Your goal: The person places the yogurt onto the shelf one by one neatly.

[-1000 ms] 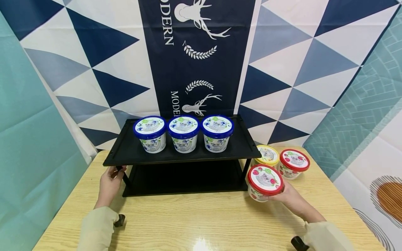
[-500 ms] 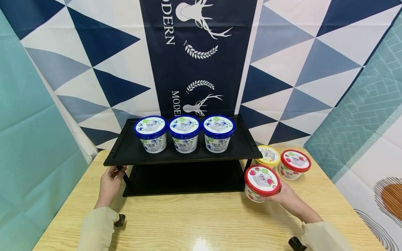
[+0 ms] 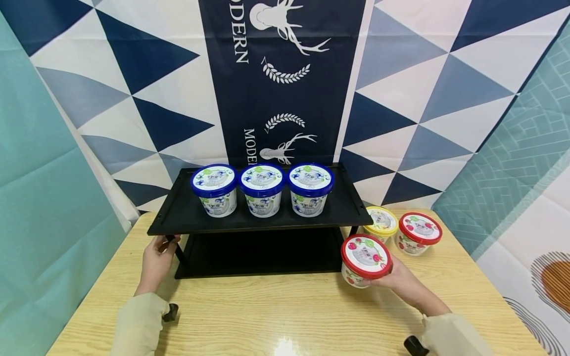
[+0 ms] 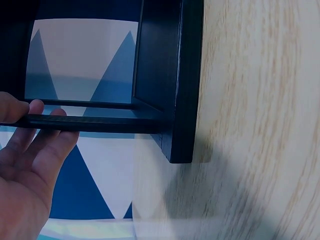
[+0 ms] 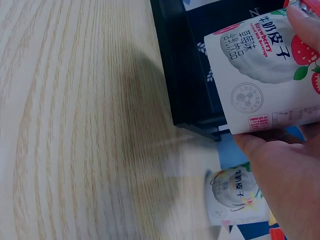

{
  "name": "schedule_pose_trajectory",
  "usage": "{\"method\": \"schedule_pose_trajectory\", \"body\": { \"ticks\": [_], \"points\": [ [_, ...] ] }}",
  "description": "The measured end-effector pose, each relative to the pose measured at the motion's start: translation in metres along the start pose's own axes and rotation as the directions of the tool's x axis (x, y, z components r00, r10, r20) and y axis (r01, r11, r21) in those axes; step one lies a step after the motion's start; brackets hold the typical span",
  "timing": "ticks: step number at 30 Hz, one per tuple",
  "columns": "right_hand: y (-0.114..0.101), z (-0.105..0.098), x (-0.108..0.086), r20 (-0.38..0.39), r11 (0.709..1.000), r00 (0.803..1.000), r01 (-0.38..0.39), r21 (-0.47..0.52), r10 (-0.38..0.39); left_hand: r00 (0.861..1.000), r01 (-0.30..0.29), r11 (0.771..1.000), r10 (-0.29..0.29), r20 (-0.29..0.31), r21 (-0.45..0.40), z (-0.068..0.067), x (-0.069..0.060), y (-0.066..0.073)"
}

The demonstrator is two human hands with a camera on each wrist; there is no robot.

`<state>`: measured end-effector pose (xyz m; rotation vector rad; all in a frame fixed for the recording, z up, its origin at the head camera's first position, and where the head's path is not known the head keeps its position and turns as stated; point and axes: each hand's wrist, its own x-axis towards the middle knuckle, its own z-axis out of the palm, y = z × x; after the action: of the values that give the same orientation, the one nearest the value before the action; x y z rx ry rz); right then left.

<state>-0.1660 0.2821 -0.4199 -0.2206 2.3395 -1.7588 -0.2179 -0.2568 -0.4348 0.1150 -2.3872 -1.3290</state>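
Observation:
My right hand [image 3: 397, 281] grips a red-lidded strawberry milk tub [image 3: 366, 257], upright and lifted in front of the right end of a black two-tier shelf [image 3: 267, 227]. In the right wrist view the thumb and fingers wrap the tub [image 5: 265, 75], its strawberry label showing. At the shelf's left end my left hand [image 3: 156, 259] holds the thin front post. The left wrist view shows thumb and fingers of that hand [image 4: 30, 165] pinching the post [image 4: 100, 123]. Three blue-lidded tubs [image 3: 261, 190] stand in a row on the top tier.
Behind the held tub, right of the shelf, a yellow-lidded tub [image 3: 381, 221] and another red-lidded tub [image 3: 418, 233] stand on the wooden table [image 3: 249, 316]. A patterned cloth [image 3: 280, 89] hangs close behind the shelf.
My right hand has carried the red-lidded tub a little to the left, now overlapping the shelf's right front corner in view. The left hand stays on the post.

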Motion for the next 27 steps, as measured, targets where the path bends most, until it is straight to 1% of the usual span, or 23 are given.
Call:
{"method": "schedule_pose_trajectory", "body": {
  "ticks": [5,8,9,11,13,16,19,27],
  "points": [
    [0.002,0.002,-0.001,-0.037,0.999,0.999,0.038,-0.016,-0.039,1.000,0.023,1.000,-0.023,0.020,0.012,-0.001,-0.001,0.002],
    [0.001,0.002,-0.002,-0.042,0.999,0.999,0.005,-0.040,-0.006,0.999,0.028,0.999,-0.029,0.030,0.017,-0.001,-0.001,0.003],
    [0.000,0.002,-0.002,-0.041,0.999,0.999,-0.017,-0.046,0.015,0.999,0.030,0.999,-0.030,0.032,0.017,-0.001,-0.001,0.003],
    [-0.001,0.002,-0.002,-0.023,0.997,0.999,-0.049,-0.054,0.048,0.999,0.030,0.999,-0.031,0.034,0.017,-0.002,-0.001,0.003],
    [-0.002,0.002,-0.001,-0.014,0.997,0.998,-0.059,-0.053,0.058,0.999,0.031,0.999,-0.031,0.036,0.018,-0.002,-0.001,0.002],
    [-0.002,0.002,-0.001,0.003,0.998,0.999,-0.047,-0.050,0.047,0.999,0.029,0.999,-0.029,0.036,0.018,-0.002,-0.001,0.002],
    [-0.001,0.004,0.000,0.002,0.998,0.999,-0.046,-0.037,0.046,0.999,0.026,1.000,-0.027,0.035,0.017,-0.001,-0.001,0.003],
    [0.001,0.011,0.007,0.020,1.000,1.000,0.003,0.013,-0.003,0.999,0.026,0.999,-0.027,0.038,0.020,-0.002,-0.001,0.003]
  ]
}}
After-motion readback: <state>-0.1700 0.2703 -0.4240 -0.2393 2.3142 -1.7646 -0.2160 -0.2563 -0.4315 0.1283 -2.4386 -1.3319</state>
